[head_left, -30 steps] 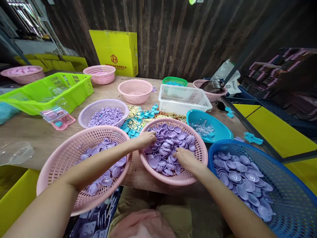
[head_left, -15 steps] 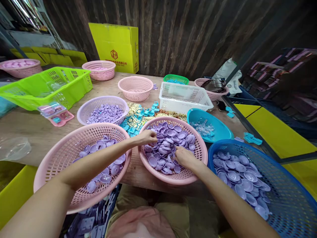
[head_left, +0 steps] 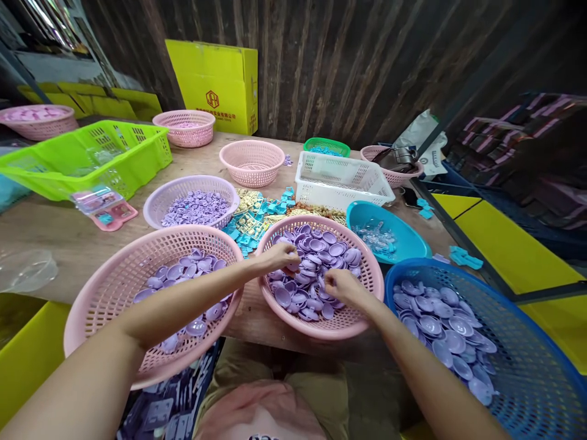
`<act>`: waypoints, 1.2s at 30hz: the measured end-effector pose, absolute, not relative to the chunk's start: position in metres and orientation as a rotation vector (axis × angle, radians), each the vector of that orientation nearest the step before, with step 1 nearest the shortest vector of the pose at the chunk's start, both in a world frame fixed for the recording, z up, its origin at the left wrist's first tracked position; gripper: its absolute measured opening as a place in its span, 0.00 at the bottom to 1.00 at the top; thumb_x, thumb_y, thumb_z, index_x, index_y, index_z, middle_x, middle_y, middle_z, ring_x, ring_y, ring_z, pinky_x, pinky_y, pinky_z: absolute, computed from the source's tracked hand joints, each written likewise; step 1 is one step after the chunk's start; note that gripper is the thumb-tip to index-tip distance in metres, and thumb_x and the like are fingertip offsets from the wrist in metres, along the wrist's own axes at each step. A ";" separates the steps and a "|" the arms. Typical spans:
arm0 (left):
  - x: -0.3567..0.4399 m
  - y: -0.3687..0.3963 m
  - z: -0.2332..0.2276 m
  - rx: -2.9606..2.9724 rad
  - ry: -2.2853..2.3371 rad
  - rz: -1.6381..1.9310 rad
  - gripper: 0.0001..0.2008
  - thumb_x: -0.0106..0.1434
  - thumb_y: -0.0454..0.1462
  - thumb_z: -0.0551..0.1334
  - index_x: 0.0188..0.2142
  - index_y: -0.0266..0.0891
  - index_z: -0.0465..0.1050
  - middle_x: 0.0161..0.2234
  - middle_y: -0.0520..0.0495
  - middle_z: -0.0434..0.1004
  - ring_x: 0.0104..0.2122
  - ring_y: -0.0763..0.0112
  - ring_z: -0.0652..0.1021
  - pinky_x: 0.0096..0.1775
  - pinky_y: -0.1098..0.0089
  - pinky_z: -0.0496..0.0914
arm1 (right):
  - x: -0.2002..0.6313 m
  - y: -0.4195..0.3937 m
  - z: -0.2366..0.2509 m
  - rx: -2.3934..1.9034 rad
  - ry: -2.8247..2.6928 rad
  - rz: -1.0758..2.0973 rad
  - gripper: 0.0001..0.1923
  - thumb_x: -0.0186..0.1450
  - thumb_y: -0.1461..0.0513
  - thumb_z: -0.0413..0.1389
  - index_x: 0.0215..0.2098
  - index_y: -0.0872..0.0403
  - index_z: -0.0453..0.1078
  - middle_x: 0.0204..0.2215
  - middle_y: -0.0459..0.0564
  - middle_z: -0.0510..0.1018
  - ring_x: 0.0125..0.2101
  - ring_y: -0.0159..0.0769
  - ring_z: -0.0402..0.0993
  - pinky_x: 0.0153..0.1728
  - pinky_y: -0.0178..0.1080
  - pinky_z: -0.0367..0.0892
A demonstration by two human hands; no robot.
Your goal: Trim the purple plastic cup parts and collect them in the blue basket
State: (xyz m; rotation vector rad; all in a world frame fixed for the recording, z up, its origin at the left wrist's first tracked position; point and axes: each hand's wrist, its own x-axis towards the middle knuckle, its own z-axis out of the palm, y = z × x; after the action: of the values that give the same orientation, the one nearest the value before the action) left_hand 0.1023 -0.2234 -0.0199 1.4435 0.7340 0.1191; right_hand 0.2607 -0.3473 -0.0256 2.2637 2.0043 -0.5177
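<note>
A pink basket (head_left: pixel 321 331) in front of me holds a heap of small purple dish-shaped pieces (head_left: pixel 303 300). Over the left part of this heap is my left hand (head_left: pixel 279 258), its fingers closed and a purple piece showing at the fingertips. My right hand (head_left: pixel 343 286) is curled above the right side of the same heap; what its fingers hold, if anything, is hidden. Beneath my left forearm stands a larger pink basket (head_left: pixel 98 290) with more of these pieces. To the right, a blue basket (head_left: pixel 545 366) contains larger-looking purple dishes (head_left: pixel 454 342).
Behind the heap are a lilac basket (head_left: pixel 153 205) of small purple parts, loose cream and turquoise parts (head_left: pixel 257 220), a white crate (head_left: pixel 339 189) and a turquoise bowl (head_left: pixel 413 235) of clear pieces. A lime-green crate (head_left: pixel 137 171) and yellow box (head_left: pixel 215 79) stand farther back.
My left hand has shifted slightly to the right over the heap. My right hand has drawn its fingers in and lifted slightly off the pieces.
</note>
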 end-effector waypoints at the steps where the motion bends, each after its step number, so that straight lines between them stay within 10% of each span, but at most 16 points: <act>1: 0.103 -0.227 -0.019 1.397 0.721 0.104 0.04 0.53 0.29 0.56 0.24 0.35 0.60 0.17 0.53 0.71 0.20 0.75 0.74 0.25 0.74 0.69 | 0.262 -0.351 -0.023 2.304 2.090 -0.545 0.07 0.56 0.67 0.48 0.26 0.56 0.67 0.23 0.46 0.74 0.26 0.30 0.69 0.25 0.29 0.59; 18: 0.112 -0.274 -0.020 0.880 0.374 -0.098 0.15 0.52 0.39 0.64 0.38 0.33 0.70 0.30 0.46 0.75 0.27 0.71 0.76 0.32 0.67 0.71 | 0.229 -0.424 -0.025 2.276 2.902 0.550 0.12 0.64 0.69 0.44 0.44 0.55 0.63 0.36 0.53 0.73 0.38 0.34 0.71 0.38 0.34 0.68; 30: 0.168 -0.335 -0.009 1.030 0.437 0.066 0.05 0.55 0.29 0.50 0.31 0.36 0.62 0.26 0.53 0.65 0.23 0.77 0.68 0.26 0.74 0.65 | 0.244 -0.450 -0.015 3.284 2.195 -0.188 0.11 0.62 0.58 0.47 0.35 0.55 0.67 0.30 0.49 0.70 0.29 0.33 0.67 0.29 0.34 0.64; 36: 0.195 -0.350 -0.007 1.341 0.386 0.076 0.10 0.57 0.32 0.49 0.39 0.35 0.61 0.27 0.54 0.63 0.26 0.78 0.67 0.28 0.76 0.64 | 0.258 -0.464 -0.002 3.256 2.101 0.039 0.17 0.62 0.52 0.46 0.22 0.54 0.64 0.20 0.44 0.65 0.21 0.30 0.60 0.22 0.32 0.58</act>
State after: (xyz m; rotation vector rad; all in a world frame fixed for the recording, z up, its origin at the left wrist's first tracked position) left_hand 0.1949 -0.3501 -0.0072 1.3413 0.3861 0.0764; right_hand 0.2577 -0.4645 -0.0019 3.2562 2.1014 0.0391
